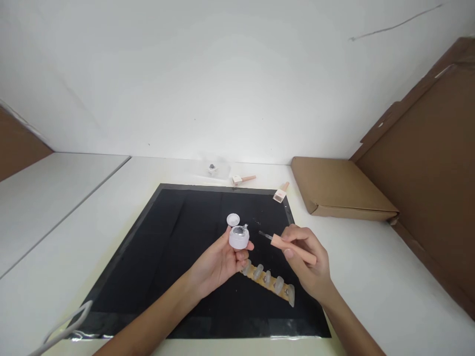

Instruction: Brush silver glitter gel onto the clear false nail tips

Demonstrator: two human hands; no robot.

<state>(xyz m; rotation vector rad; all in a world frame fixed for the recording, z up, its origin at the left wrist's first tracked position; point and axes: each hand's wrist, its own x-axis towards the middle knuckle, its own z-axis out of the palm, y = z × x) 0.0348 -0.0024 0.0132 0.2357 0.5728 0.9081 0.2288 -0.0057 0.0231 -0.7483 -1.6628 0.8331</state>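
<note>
My left hand (218, 269) holds up a small white jar (239, 239) with its mouth uncovered and silvery-grey stuff inside. Just behind the jar shows a round white lid (233, 219); whether my fingers touch it I cannot tell. In my right hand (309, 262) is a nail polish brush (293, 248) with a peach handle, its dark tip pointing left at the jar, a short gap apart. Below the hands lies a tan strip (265, 281) bearing several clear false nails (279, 284), its left end partly hidden by my left fingers.
A black mat (178, 237) covers the table's middle. Behind it are a polish bottle (237, 180), another bottle (280, 195) and a clear tray (218, 170). A flat cardboard box (341, 190) lies at right. A white cable (70, 324) loops at lower left.
</note>
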